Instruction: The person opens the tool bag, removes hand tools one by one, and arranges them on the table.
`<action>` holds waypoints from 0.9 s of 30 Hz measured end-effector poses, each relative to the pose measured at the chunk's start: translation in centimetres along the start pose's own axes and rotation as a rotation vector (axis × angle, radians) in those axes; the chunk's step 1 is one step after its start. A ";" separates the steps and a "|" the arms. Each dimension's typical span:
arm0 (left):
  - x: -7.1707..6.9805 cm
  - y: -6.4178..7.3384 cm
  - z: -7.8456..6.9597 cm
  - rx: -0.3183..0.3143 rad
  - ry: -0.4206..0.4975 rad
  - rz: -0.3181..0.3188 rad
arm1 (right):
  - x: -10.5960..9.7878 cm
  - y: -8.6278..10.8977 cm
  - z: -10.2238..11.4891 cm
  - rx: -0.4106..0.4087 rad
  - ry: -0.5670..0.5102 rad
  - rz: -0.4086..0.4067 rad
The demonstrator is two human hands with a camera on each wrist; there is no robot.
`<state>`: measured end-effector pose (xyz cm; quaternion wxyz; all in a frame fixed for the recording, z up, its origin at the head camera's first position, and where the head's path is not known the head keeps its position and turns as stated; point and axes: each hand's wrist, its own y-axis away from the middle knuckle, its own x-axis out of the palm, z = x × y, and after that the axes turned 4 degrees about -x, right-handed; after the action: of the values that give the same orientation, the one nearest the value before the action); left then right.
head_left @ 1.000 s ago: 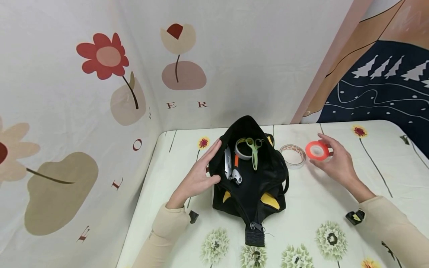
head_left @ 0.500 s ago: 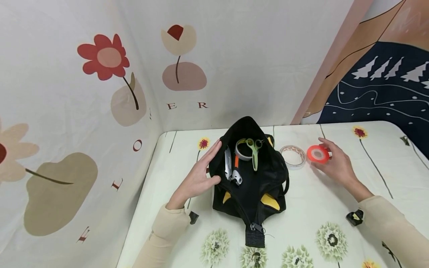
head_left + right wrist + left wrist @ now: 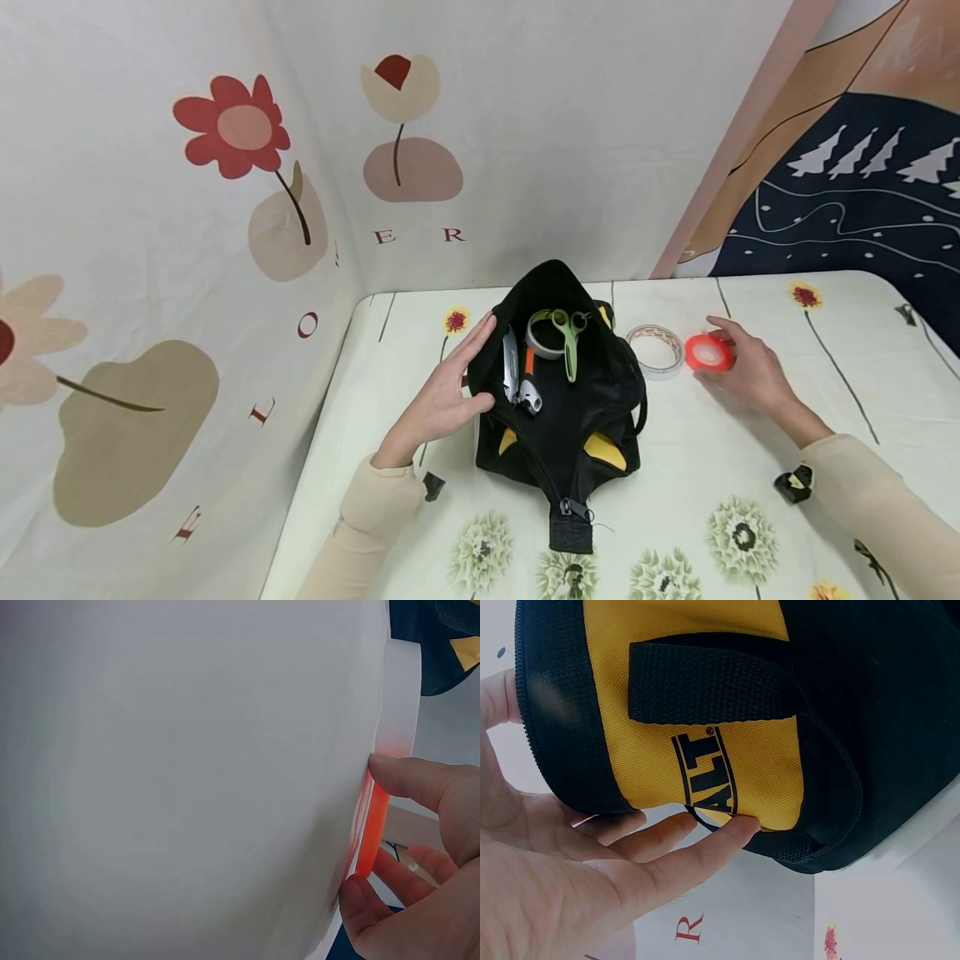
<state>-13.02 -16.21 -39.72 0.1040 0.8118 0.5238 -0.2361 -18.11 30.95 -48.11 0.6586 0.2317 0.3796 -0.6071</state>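
A black-and-yellow tool bag stands unzipped on the table. My left hand grips its left side by the rim, thumb near the edge; in the left wrist view its fingers lie along the yellow wall. Inside the bag are green scissors, a grey tape roll, a silver utility knife and a cutter with an orange part. My right hand pinches an orange tape roll between thumb and fingers, low at the tabletop in the right wrist view.
A clear tape roll lies between the bag and the orange roll, close to both. The flower-print tablecloth covers the table. Fabric walls stand along the back and left. The bag's zipper end points toward me.
My right hand has lowered the orange tape roll toward the tabletop, and the roll has tilted flatter beside the clear one. The left hand and bag have stayed put.
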 end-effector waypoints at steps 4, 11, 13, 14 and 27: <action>0.0 0.0 0.1 -0.019 -0.006 0.006 | 0.1 0.1 0.0 0.003 0.004 0.011; 0.0 -0.1 0.0 -0.031 -0.006 0.007 | 0.0 0.1 -0.1 0.008 -0.002 0.031; 0.0 -0.1 0.0 -0.029 -0.006 0.005 | -0.1 0.0 0.0 0.010 0.000 0.039; 0.0 0.0 0.0 -0.028 -0.006 0.005 | -0.1 0.0 0.0 0.012 0.002 0.043; 0.0 -0.1 0.0 -0.017 -0.016 0.007 | -0.4 0.0 0.3 0.040 0.023 0.095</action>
<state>-13.07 -16.14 -39.70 0.1159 0.8108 0.5222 -0.2377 -18.05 30.93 -47.64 0.6774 0.2697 0.3635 -0.5799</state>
